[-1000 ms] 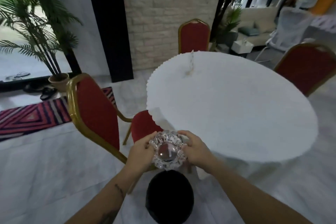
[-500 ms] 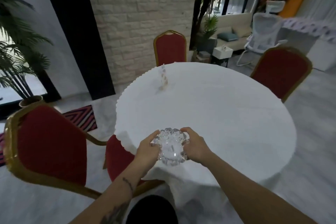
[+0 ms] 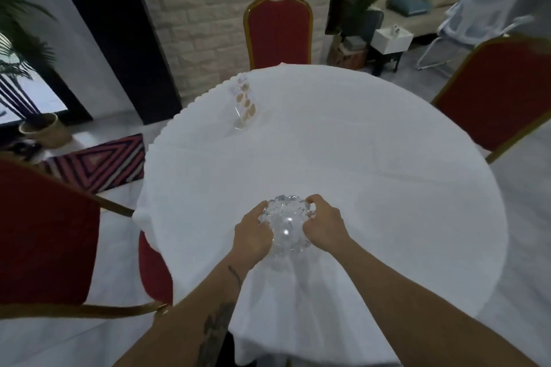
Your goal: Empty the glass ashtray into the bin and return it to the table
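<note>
The clear cut-glass ashtray (image 3: pixel 286 226) with a scalloped rim is over the near part of the round table (image 3: pixel 372 164), which is covered in a white cloth. My left hand (image 3: pixel 252 235) grips its left side and my right hand (image 3: pixel 323 226) grips its right side. The bowl looks clear and empty. Whether it rests on the cloth or hovers just above it I cannot tell. The bin is out of view.
A clear acrylic card stand (image 3: pixel 244 104) stands at the table's far left. Red gold-framed chairs stand at the near left (image 3: pixel 44 235), the far side (image 3: pixel 278 31) and the right (image 3: pixel 498 95). A striped rug (image 3: pixel 98 162) lies on the floor to the left.
I have turned from the black bin and stepped to the table. Both hands carried the ashtray from above the bin, past the table's edge, to over the cloth.
</note>
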The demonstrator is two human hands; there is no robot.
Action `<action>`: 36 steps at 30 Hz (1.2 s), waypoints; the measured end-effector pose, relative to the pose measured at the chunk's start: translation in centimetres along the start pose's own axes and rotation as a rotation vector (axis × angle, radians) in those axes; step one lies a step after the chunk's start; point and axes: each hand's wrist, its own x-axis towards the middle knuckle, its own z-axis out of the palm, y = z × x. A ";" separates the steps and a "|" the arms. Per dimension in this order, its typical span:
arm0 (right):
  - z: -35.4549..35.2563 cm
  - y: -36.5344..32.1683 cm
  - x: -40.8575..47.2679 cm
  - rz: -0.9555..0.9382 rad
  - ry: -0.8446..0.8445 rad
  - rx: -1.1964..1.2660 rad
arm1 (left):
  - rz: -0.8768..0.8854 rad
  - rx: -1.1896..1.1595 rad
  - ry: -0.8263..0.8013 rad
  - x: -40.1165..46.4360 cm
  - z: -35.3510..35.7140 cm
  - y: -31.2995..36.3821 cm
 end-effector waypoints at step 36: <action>-2.1 1.4 -2.2 -0.184 -0.038 -0.179 | 0.120 0.417 -0.136 -1.0 -2.0 -0.1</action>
